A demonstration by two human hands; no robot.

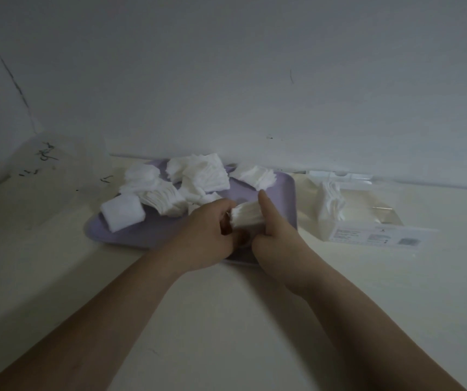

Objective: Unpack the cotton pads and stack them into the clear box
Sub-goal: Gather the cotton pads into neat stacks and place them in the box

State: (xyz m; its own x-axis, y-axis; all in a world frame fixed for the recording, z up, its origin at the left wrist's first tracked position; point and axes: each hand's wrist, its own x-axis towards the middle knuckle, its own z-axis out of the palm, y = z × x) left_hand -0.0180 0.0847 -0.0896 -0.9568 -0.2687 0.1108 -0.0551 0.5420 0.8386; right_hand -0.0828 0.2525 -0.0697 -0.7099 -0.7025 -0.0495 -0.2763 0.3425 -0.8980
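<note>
White cotton pads [246,217], pinched by left hand [206,232] and right hand [273,235], likely being squared for the clear box [367,204] at three o'clock.

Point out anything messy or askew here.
The cotton pads lie in loose, toppled heaps across the lavender tray, some overhanging its far rim. Only the stack held between the left hand and right hand looks squared. The boxed pads lean inside the clear box rather than lie flat.
</note>
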